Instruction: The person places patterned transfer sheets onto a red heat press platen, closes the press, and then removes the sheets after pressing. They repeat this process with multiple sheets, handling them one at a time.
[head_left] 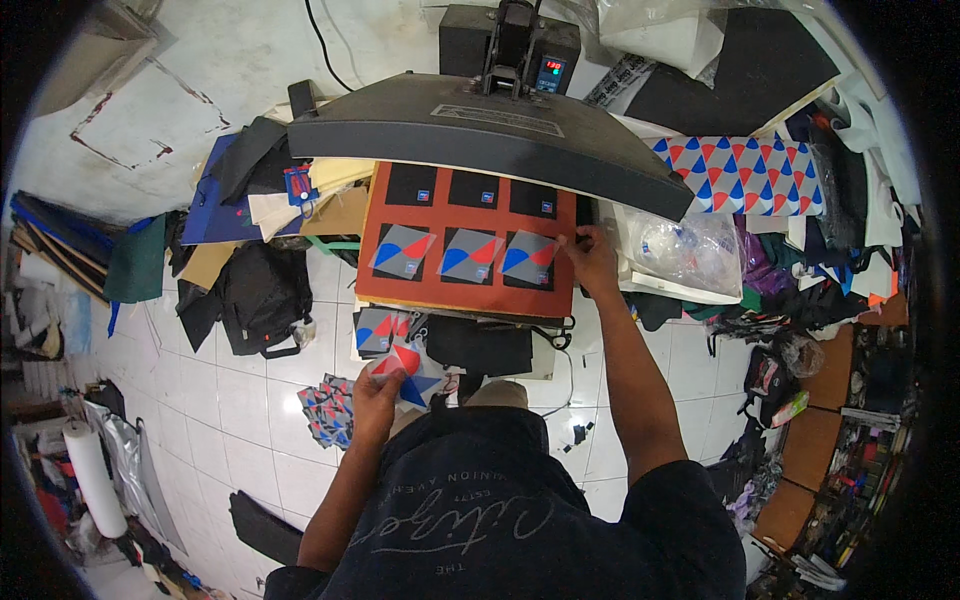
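Note:
Low in front of my body, my left hand [376, 400] is closed on loose printed sheets [404, 362] in white, red and blue. My right hand [592, 260] reaches to the right edge of the orange-red press pad [460, 300], fingertips pinched at the corner of the rightmost printed sheet [525, 262]. Beside that one lie a middle printed sheet [470, 257] and a left printed sheet [402, 252], all slightly askew over dark pieces. Behind them is a row of three black fabric pieces [473, 188] with small emblems. The heat press's dark upper plate [420, 143] is raised above.
More printed pieces [375, 332] and black fabric [480, 345] lie below the pad's front edge. A pile of printed pieces [326, 410] is on the tiled floor. A black backpack [262, 298] stands left; a plastic-wrapped bundle [680, 250] and a patterned sheet [745, 175] lie right.

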